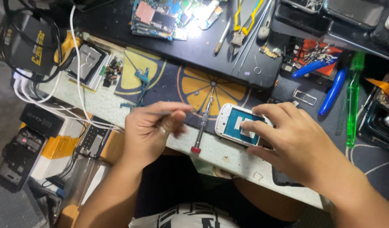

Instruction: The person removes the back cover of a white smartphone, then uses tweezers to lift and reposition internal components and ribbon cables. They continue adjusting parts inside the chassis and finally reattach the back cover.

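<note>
Both forearms are bare, no sleeves reaching the wrists. The left hand (150, 133) wears a thin pale metal ring (162, 130) on one finger; the right hand (293, 141) wears nothing. A dark shirt with white printed lettering (194, 216) covers the torso

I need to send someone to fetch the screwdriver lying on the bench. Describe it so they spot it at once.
Start at the orange-slice mat on the bench's near edge. Between the left hand and the opened white phone under the right hand lies the screwdriver, tip pointing away. It is slim and metal with a red end cap, unlike the blue and green tools further right.
</note>
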